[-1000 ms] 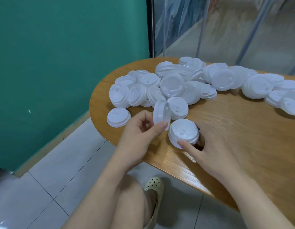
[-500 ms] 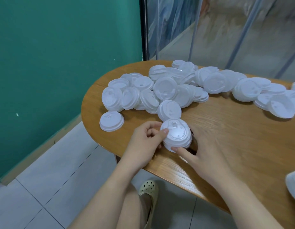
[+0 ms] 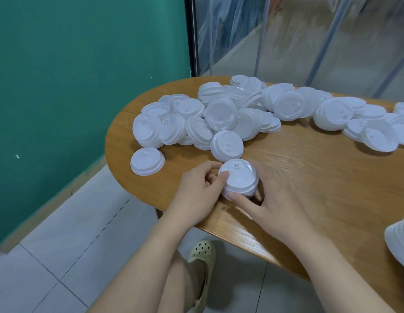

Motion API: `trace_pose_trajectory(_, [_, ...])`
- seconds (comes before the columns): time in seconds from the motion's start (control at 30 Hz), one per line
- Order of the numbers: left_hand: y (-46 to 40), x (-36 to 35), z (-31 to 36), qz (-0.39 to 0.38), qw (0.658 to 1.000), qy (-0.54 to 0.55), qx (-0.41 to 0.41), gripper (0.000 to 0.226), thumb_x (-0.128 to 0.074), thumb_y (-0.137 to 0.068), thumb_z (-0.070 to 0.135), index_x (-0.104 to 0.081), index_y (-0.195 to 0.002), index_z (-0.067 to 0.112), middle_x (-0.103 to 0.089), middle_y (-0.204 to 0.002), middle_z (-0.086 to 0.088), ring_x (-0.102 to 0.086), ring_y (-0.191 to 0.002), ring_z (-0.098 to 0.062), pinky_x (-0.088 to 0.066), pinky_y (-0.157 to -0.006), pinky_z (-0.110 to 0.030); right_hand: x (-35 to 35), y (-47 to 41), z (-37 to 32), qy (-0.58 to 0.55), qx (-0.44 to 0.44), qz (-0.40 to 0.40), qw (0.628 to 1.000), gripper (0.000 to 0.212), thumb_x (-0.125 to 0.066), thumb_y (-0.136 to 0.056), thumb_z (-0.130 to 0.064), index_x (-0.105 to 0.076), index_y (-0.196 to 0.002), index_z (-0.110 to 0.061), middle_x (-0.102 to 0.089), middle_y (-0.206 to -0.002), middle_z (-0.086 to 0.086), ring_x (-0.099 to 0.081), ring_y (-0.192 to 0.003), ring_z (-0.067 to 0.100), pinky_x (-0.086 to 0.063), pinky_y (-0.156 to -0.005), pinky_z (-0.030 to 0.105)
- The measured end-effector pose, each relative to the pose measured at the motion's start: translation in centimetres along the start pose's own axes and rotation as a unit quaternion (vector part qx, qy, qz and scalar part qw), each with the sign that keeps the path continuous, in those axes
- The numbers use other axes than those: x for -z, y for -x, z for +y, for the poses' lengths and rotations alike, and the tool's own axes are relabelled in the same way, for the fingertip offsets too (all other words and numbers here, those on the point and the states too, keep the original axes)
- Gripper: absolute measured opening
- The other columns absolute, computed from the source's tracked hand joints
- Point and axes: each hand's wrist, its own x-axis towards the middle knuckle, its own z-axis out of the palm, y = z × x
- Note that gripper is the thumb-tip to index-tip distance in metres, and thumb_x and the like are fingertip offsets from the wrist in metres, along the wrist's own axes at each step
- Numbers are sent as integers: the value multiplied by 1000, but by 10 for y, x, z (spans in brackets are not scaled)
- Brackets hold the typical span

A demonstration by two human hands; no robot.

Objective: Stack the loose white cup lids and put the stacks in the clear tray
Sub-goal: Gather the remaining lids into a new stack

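Left hand (image 3: 196,188) and right hand (image 3: 271,199) are both gripping a short lid stack (image 3: 239,178), sitting near the surface's (image 3: 309,168) rounded front edge. Bare wood is lying open right of the grip; the loose lid pile (image 3: 221,114) is crowding beyond it. Right fingers are hidden behind the stack; a white object (image 3: 400,242) is cut off far right.

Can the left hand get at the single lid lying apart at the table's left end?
Probably yes. The single lid lies flat on bare table, with nothing between it and the left hand. But that hand now grips the small stack, so it must let go first.
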Motion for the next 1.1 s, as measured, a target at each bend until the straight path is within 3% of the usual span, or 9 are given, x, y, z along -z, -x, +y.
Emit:
trace_pose_trajectory(0.27, [3,6,0,13,1000,-18,-18,29,-65,-100,36,-68,-127,28,-60,-80,9,-52,-63,0,-42,-65,-11,0,-1,-1,-2,0,10,1000,69,-52,-81,-80,-51,-137,-41,-59,-124,-20,-51,-120,10,-40,-103,38])
trace_pose_trajectory(0.33, [5,18,-9,66,996,-54,-34,29,-67,-98,35,-67,-127,29,-58,-84,10,-52,-67,-3,-42,-67,-16,0,-1,-2,-3,1,12,1000,64,-58,-83,-76,-51,-136,-42,-59,-124,-20,-50,-120,10,-39,-103,37])
trace_pose_trajectory(0.43, [5,47,-26,221,969,-111,1,25,-69,-95,33,-68,-119,25,-57,-93,8,-57,-86,-12,-45,-74,-29,2,0,-5,-11,-2,3,1000,64,-63,-81,-73,-51,-135,-42,-58,-122,-20,-50,-119,11,-39,-104,40])
trace_pose_trajectory(0.53, [0,75,-46,327,928,-172,53,47,-75,-89,39,-63,-128,16,-56,-116,0,-52,-112,-21,-43,-89,-34,2,0,-6,-8,1,3,1000,66,-64,-78,-74,-51,-134,-42,-56,-122,-23,-49,-120,12,-39,-103,40])
trace_pose_trajectory(0.63, [-5,84,-61,314,919,-204,124,85,-76,-81,61,-49,-147,14,-51,-140,-4,-41,-134,-26,-32,-112,-40,3,0,-7,-15,6,5,1000,66,-62,-78,-77,-51,-133,-42,-54,-120,-25,-49,-119,11,-39,-103,42])
trace_pose_trajectory(0.7, [-7,82,-65,296,921,-205,145,96,-72,-77,72,-47,-150,17,-48,-146,-2,-37,-139,-26,-24,-116,-42,3,0,-8,-21,6,4,1000,69,-58,-77,-81,-52,-133,-41,-55,-119,-24,-49,-119,12,-41,-103,45])
trace_pose_trajectory(0.8, [-13,79,-66,289,924,-207,143,91,-71,-74,77,-53,-144,21,-52,-140,1,-40,-134,-25,-23,-112,-42,3,1,-10,-31,4,-2,999,71,-59,-74,-78,-52,-133,-39,-56,-120,-21,-49,-118,10,-41,-104,45])
trace_pose_trajectory(0.93, [-15,77,-61,268,929,-219,133,66,-75,-74,71,-62,-123,28,-47,-115,9,-44,-122,-23,-19,-97,-33,5,3,-13,-50,-7,9,999,80,-66,-73,-74,-49,-139,-33,-52,-125,-20,-44,-118,3,-39,-106,39])
trace_pose_trajectory(1.1, [3,73,-51,241,956,-157,59,63,-82,-74,61,-59,-125,31,-52,-122,12,-46,-125,-16,-28,-107,-34,6,3,-14,-55,18,-2,998,61,-73,-78,-64,-42,-129,-52,-44,-116,-42,-40,-112,-10,-40,-105,38])
